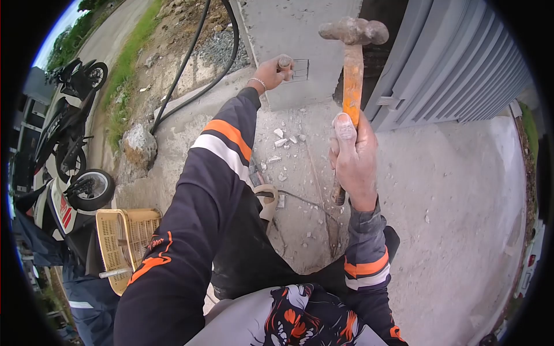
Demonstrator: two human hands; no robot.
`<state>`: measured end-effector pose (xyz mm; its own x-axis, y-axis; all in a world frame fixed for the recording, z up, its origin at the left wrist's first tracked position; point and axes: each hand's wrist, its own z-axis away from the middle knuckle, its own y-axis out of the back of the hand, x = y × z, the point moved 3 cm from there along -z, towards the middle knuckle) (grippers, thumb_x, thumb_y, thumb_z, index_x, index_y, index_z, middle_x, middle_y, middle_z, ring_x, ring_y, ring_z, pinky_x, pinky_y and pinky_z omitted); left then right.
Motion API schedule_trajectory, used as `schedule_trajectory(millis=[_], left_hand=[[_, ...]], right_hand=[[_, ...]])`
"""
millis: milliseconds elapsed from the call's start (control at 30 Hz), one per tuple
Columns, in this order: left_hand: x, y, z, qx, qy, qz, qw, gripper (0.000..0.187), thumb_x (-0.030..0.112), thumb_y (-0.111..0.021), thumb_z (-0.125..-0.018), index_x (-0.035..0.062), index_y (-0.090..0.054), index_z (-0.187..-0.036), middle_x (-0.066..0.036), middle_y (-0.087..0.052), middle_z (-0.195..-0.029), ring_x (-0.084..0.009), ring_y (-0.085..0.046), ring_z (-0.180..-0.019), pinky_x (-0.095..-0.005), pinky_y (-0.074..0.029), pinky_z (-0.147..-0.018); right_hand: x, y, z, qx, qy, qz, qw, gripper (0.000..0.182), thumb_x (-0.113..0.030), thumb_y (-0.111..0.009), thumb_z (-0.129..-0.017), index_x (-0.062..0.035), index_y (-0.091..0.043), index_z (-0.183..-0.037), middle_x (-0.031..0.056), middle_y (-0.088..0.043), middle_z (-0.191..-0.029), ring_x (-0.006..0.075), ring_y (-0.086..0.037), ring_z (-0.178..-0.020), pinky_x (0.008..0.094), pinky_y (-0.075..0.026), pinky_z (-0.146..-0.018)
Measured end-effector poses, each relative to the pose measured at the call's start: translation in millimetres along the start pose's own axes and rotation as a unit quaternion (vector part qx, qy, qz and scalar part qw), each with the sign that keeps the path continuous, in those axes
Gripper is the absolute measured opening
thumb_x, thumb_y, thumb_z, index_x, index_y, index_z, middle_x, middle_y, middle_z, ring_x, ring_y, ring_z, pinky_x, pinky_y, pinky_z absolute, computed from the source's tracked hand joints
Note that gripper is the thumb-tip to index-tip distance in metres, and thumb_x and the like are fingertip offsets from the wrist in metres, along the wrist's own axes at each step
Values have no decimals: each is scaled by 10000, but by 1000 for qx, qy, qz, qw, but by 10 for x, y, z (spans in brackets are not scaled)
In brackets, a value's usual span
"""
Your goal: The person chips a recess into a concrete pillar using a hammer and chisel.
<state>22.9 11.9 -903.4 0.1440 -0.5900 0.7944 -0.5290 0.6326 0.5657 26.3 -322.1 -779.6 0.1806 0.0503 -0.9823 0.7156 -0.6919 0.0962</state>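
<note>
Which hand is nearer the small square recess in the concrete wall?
Left. The left hand grips a chisel right beside the recess; the right hand is lower down, holding the hammer.

Right hand [353,164] grips an orange-handled hammer [353,69], head raised near the grey shutter [456,63]. Left hand [271,72] holds a chisel [285,61] against the concrete wall [294,34] (tip hidden). Pale chips [281,141] litter the ground; a yellow basket [124,242] sits beside parked motorcycles [66,132].
</note>
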Motion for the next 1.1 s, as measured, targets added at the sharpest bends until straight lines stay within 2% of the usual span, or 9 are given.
schedule_trajectory(millis=[133,267,333,433,633,833,933,1000,1100], left_hand=[[-2,-36,-72,7,-9,33,999,197,75,-692,-900,89,-646,-1091,-38,-693,-858,-138,-689,-802,-305,-547,-805],[-54,-80,-28,25,-14,12,1000,217,80,-699,-895,86,-647,-1106,-44,-696,-854,-144,-690,-807,-300,-545,-804],[-45,-106,-31,37,-27,18,999,242,66,-686,-882,94,-650,-1120,-52,-707,-861,-158,-698,-791,-303,-543,-777],[-106,-119,-56,52,-39,-63,996,234,75,-678,-884,97,-647,-1115,-54,-705,-855,-166,-687,-795,-305,-538,-786],[-179,-201,-116,43,-37,-20,998,262,86,-687,-855,100,-639,-1111,-96,-738,-915,-248,-712,-837,-349,-544,-790],[-180,-271,-283,66,-38,-85,993,279,108,-700,-853,82,-632,-1122,-103,-741,-920,-262,-719,-854,-352,-548,-796],[-89,-216,-234,62,-39,-48,996,283,122,-703,-855,86,-634,-1126,-102,-746,-932,-264,-724,-859,-354,-549,-799],[-115,-266,-124,55,-32,-42,997,282,127,-702,-857,90,-635,-1129,-98,-749,-939,-259,-727,-861,-353,-549,-800],[-220,-302,-225,45,-15,-46,998,282,128,-698,-861,99,-639,-1136,-94,-751,-931,-246,-731,-856,-346,-551,-801]], right_hand=[[-454,-193,-165,39,181,-107,977,307,-362,-514,-1060,-71,-493,-964,-60,-404,-670,23,-366,-502,224,-319,-427],[245,-361,-429,97,234,50,966,285,-297,-561,-1028,-13,-527,-1027,159,-543,-676,277,-591,-578,344,-466,-550],[994,-514,-663,59,95,235,966,305,-310,-553,-1025,-6,-533,-1014,202,-601,-701,390,-619,-597,397,-478,-530],[1198,-465,-788,61,122,313,940,305,-310,-550,-1022,-8,-531,-984,207,-609,-662,433,-614,-583,448,-469,-504],[-142,-368,-486,116,206,2,972,302,-294,-567,-1009,0,-553,-939,202,-608,-642,424,-635,-597,490,-469,-520],[1261,-541,-890,88,162,352,917,297,-306,-572,-1014,-16,-550,-953,187,-609,-637,405,-629,-574,469,-468,-511],[173,-378,-649,46,75,194,977,333,-336,-564,-1005,-7,-560,-955,194,-623,-654,425,-645,-614,519,-481,-553],[-99,-367,-523,99,147,119,977,364,-361,-550,-1007,-2,-571,-951,206,-627,-662,430,-648,-629,531,-484,-577],[586,-425,-693,96,105,211,967,391,-380,-548,-1007,1,-588,-927,227,-635,-689,434,-654,-666,529,-492,-619]])
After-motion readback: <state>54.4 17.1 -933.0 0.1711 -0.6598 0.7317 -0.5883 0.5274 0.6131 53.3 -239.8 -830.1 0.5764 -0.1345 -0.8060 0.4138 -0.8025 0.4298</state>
